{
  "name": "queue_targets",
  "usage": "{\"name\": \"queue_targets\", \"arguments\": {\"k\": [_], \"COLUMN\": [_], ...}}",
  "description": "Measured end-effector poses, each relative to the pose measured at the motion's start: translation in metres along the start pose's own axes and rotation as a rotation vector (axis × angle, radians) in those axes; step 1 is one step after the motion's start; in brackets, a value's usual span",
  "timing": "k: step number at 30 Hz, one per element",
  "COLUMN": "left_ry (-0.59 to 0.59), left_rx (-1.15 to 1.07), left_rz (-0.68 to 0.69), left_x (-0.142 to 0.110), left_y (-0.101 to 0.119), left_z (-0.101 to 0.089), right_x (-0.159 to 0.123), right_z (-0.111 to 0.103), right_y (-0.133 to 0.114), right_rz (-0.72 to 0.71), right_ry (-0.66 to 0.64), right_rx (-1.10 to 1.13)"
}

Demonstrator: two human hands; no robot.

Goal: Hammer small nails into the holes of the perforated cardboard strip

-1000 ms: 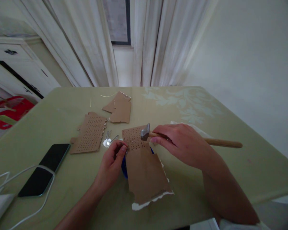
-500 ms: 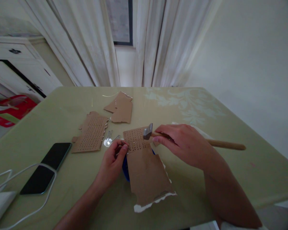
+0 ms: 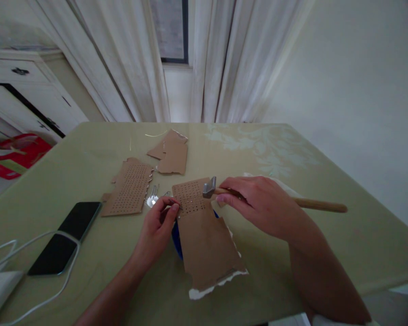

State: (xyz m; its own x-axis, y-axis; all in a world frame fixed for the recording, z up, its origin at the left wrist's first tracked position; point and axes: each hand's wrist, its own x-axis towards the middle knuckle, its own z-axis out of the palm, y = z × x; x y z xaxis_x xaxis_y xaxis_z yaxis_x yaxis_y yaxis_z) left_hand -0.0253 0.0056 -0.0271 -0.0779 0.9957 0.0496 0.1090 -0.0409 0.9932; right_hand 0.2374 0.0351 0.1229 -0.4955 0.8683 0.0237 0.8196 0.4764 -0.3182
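Observation:
My right hand [image 3: 258, 203] is wrapped round the wooden handle of a hammer [image 3: 210, 187], close to its metal head. The head hovers over the hole-punched end of a torn cardboard piece [image 3: 211, 249]. At that piece's left edge, my left hand [image 3: 159, 222] pinches a thin, dark metal piece like a nail, mostly hidden by the fingers. Rows of small holes and a few shiny dots mark the cardboard's far end. Beneath the cardboard, a blue object [image 3: 177, 241] shows in part. Beyond my left hand lie thin metal pins and a shiny round piece [image 3: 152, 200].
Another punched cardboard sheet [image 3: 129, 188] lies to the left, and plain cardboard scraps [image 3: 173, 156] are farther back. A black phone [image 3: 66, 240] lies at the left under a white cable [image 3: 70, 276]. Everything rests on a green-covered table [image 3: 309, 253].
The cardboard's punched end has shifted slightly left, and my left hand has moved a little with it. The hammer stays almost in place over it.

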Motion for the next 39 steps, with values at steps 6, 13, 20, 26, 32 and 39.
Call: {"name": "queue_targets", "arguments": {"k": [6,13,20,26,32,39], "left_ry": [-0.058,-0.057,-0.013,0.143,0.024,-0.008], "left_rx": [0.025,0.033,0.062,0.271,0.470,0.453], "left_rz": [0.028,0.054,0.106,0.340,0.492,0.460], "left_x": [-0.001,0.001,0.000,-0.003,-0.008,-0.008], "left_y": [-0.002,-0.003,-0.007,-0.004,0.003,0.009], "left_z": [-0.002,-0.001,0.000,-0.005,-0.004,-0.005], "right_x": [0.001,0.000,0.000,-0.001,-0.001,-0.002], "right_z": [0.002,0.002,0.002,0.000,0.001,0.001], "right_y": [0.000,0.000,-0.001,-0.003,-0.002,-0.002], "right_rz": [0.009,0.014,0.017,0.029,0.019,0.011], "right_ry": [-0.004,-0.017,-0.027,-0.022,-0.024,-0.013], "right_rx": [-0.004,0.001,-0.007,-0.008,-0.019,-0.028]}}
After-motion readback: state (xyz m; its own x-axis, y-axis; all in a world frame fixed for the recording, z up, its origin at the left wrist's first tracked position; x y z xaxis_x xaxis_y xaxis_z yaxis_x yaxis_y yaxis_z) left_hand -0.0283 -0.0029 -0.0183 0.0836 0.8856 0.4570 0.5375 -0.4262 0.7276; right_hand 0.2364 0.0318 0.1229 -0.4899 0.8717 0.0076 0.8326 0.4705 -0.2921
